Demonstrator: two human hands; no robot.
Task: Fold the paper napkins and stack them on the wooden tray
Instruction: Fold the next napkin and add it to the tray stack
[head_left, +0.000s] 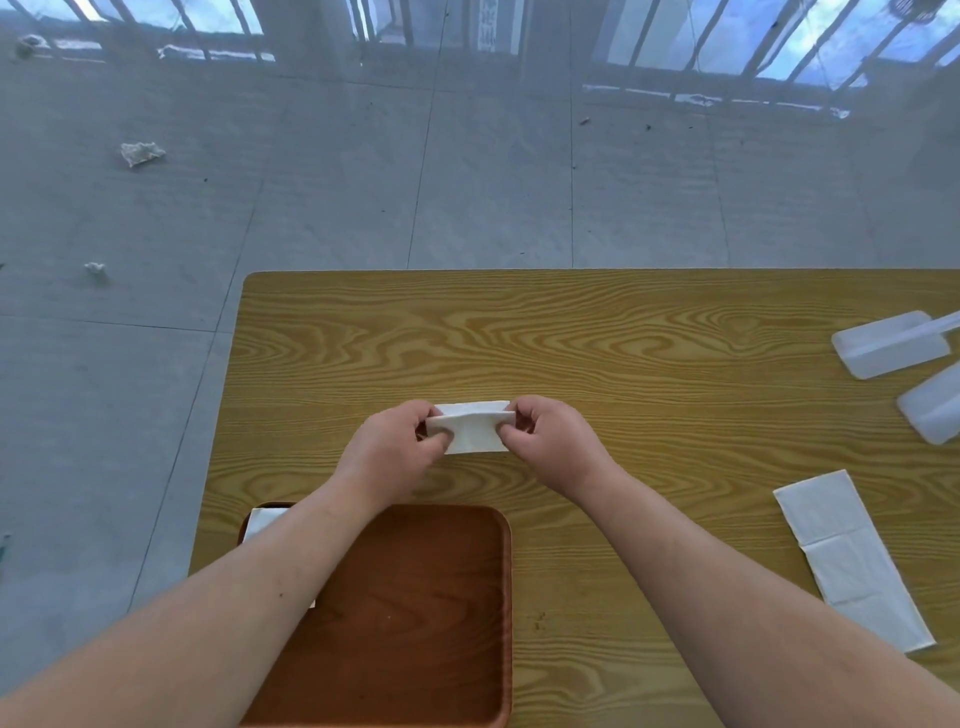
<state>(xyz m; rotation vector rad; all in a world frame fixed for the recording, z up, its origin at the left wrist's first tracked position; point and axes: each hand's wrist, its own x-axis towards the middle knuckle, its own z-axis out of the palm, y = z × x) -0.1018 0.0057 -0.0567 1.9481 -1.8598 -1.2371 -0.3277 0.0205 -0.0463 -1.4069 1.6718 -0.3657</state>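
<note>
Yellow wood-grain counter (649, 338) bore, nearest, a smooth reddish wooden tray (441, 623) with one folded napkin (262, 519) at its left edge. Just beyond, left hand (395, 447) and right hand (556, 447) each kept a pinching grip on opposite ends of a soft white paper napkin (475, 431). Matching the edges before creasing would likely keep the fold square.

One wide-angle camera, worn on the head, looks forward and steeply down from above the near edge of the surface (623, 338). The wooden tray (415, 597) lies closest, cut by the bottom edge; the forearms (727, 597) enter from both lower corners. Tiled floor (363, 197) fills the upper part, barred windows (727, 41) bending along the top.
</note>
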